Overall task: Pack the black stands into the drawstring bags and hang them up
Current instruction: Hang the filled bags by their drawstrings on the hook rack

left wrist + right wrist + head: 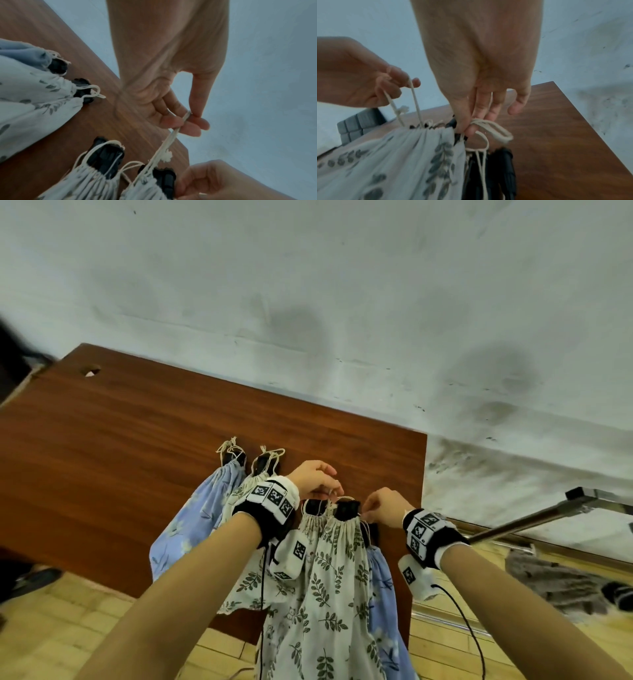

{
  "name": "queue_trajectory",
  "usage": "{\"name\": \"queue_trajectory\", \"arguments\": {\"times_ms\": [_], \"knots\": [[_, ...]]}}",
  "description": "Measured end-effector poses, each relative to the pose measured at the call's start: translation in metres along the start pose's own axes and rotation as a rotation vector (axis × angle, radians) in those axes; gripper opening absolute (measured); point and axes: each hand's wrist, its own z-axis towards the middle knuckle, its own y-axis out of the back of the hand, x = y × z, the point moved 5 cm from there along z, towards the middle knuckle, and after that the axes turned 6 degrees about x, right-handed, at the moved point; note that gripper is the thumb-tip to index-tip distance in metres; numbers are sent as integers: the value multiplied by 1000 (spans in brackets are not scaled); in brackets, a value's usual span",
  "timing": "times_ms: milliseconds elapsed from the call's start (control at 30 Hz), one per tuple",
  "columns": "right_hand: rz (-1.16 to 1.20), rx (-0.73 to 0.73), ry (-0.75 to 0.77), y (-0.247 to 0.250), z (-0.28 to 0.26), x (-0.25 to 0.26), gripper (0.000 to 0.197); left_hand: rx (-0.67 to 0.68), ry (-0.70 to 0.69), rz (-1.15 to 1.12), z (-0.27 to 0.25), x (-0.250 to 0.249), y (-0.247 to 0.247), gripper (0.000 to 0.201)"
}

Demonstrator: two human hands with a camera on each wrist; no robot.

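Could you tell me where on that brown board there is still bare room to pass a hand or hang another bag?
The brown board is bare left of the blue bag, up to its round hole, and along its top edge above the hooks. It is crowded on the right, where the left hand and right hand pinch the leaf-print bag's cords.

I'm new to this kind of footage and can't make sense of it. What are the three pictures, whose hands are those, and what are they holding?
There is no machine: a person wears a head camera and one on each wrist. The head view looks down at a wooden board where leaf-print and blue drawstring bags hang on black hooks. The left hand pinches a cream drawstring of the leaf-print bag. The right hand pinches that bag's other cord loops, beside a black hook.
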Motion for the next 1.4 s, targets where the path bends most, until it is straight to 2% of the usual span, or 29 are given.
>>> {"name": "queue_trajectory", "arguments": {"times_ms": [133, 200, 333, 433, 567, 733, 833, 933, 1033, 1200, 1400], "knots": [[-14, 32, 129, 28, -33, 6, 14, 84, -53, 52, -20, -30, -13, 17], [-30, 63, 145, 38, -51, 5, 13, 124, -69, 101, -31, -42, -24, 13], [-73, 129, 207, 52, -94, 10, 17, 212, -77, 218, -54, -68, -55, 18], [-50, 127, 282, 67, -135, 16, 17, 249, -114, 279, -73, -97, -82, 17], [-175, 55, 338, 84, -189, 15, 21, 276, -187, 374, -94, -131, -125, 18], [-197, -89, 298, 109, -264, -3, 29, 269, -324, 452, -117, -175, -192, 7], [-170, -63, 220, 119, -312, -25, 27, 265, -380, 502, -130, -196, -243, 4], [-1, -49, 199, 124, -355, -54, 22, 241, -437, 493, -135, -208, -293, 5], [311, -210, 305, 137, -408, -88, 41, 224, -504, 444, -137, -215, -353, 10], [356, -582, 272, 152, -461, -159, 27, 259, -528, 484, -130, -201, -453, 13], [592, -814, 256, 137, -524, -252, 27, 314, -533, 438, -110, -171, -566, 11]]}}
